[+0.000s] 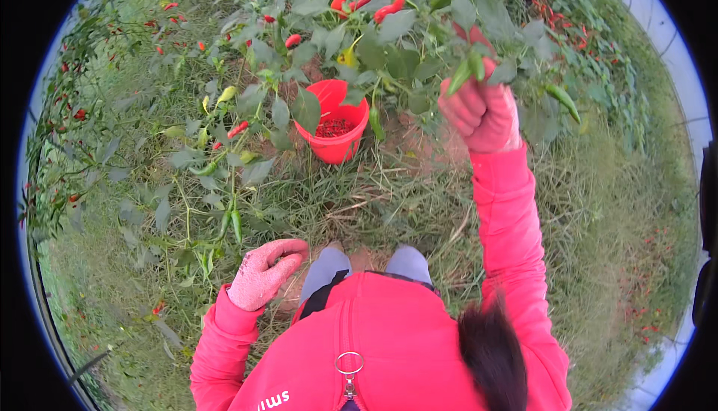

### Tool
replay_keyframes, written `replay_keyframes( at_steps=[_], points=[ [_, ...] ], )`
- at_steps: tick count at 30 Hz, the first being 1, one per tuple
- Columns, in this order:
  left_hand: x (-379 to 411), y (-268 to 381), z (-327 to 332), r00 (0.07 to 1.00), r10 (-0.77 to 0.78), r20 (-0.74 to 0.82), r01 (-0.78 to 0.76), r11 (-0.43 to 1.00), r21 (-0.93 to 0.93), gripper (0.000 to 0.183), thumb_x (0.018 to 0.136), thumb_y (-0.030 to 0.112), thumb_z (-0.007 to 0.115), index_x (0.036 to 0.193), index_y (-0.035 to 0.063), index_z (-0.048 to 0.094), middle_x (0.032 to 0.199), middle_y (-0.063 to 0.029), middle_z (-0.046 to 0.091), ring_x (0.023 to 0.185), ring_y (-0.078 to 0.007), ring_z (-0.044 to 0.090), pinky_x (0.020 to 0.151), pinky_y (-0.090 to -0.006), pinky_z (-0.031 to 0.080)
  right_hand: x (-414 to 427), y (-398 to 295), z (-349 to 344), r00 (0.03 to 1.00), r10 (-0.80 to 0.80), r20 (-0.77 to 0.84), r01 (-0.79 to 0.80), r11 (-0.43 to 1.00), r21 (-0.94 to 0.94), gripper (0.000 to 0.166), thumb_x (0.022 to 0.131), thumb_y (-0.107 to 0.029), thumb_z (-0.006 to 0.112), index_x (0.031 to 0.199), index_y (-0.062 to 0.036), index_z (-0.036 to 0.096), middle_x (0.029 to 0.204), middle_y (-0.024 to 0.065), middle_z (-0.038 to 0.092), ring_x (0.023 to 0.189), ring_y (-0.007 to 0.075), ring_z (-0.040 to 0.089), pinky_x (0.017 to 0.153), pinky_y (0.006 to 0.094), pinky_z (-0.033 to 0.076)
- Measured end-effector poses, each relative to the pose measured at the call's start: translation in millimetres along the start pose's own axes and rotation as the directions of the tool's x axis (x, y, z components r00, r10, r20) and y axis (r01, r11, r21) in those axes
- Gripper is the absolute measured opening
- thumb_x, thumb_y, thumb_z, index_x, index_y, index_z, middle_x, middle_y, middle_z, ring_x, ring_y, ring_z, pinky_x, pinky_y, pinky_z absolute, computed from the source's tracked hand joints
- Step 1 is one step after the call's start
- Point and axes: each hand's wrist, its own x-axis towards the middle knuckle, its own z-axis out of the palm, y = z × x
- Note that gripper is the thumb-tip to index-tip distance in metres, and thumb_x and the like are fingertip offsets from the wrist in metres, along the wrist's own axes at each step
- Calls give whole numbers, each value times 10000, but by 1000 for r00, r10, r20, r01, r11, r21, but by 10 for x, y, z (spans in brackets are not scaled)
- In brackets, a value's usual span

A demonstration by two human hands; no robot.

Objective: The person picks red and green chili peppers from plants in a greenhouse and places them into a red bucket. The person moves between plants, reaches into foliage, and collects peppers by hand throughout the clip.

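My right hand (479, 111), in a pink glove, is raised among the leaves of a chili pepper plant (387, 55). Its fingers are curled, and two green chili peppers (461, 77) hang in front of them. Leaves partly cover the fingertips, so I cannot tell what they grip. Low on the left, my left hand (266, 273), also gloved, hovers near my knee with a small gap between thumb and forefinger and nothing visible in it. A red bucket (334, 150) stands on the ground ahead, with small red chili peppers (335, 128) at its bottom.
Ripe red chilies (389, 10) hang at the top of the plant. Another branch with green chilies (236, 226) leans close to my left hand. Dry grass (381, 198) covers the ground by my feet. More red chilies (552, 15) show at the upper right.
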Motion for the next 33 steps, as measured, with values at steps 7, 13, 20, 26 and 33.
replay_keyframes(
  at_steps=[7, 13, 20, 26, 33],
  points=[
    [601, 46, 1148, 999, 23, 38, 4, 807, -591, 350, 909, 177, 542, 1188, -33, 524, 1093, -126, 606, 1013, -205, 593, 917, -327, 455, -673, -59, -151, 876, 395, 277, -337, 912, -236, 519, 872, -346, 600, 1234, -1, 461, 918, 32, 553, 661, 61, 478, 551, 195, 374],
    [1855, 68, 1785, 924, 349, -156, -204, 105, -973, 499, 870, 271, 606, 1292, 64, 439, 1244, -106, 531, 1114, -262, 542, 976, -457, 435, -1394, 35, -288, 978, 177, -113, -184, 981, -60, 270, 927, -187, 527, 1130, -9, 519, 548, -7, 410, 395, 75, 344, 349, 222, 252],
    [1850, 337, 1963, 907, 412, -85, -129, 81, -988, 478, 873, 271, 598, 1306, 154, 434, 1264, -89, 504, 1139, -387, 498, 960, -561, 418, -1635, 227, -518, 860, 487, -153, -350, 780, 519, 162, 971, -288, 441, 892, -154, 483, 519, -78, 218, 384, 53, 214, 349, 218, 191],
    [1939, 232, 1874, 893, 434, -114, -271, 320, -908, 420, 852, 182, 634, 1228, 96, 469, 1121, -74, 554, 1007, -299, 588, 862, -480, 500, -1819, 340, -681, 811, 561, -165, -477, 798, 368, 269, 920, -219, 538, 1156, -90, 534, 531, -75, 308, 416, 52, 276, 380, 198, 216],
    [2070, -460, 1636, 914, 331, -235, -378, 481, -791, 354, 892, 210, 557, 1180, 10, 509, 912, -18, 610, 690, -80, 569, 596, -232, 466, -1715, 76, -901, 424, 410, -807, -848, 492, -196, 194, 873, -193, 605, 1024, -74, 632, 668, -39, 565, 451, 12, 345, 397, 187, 260]
  ],
)
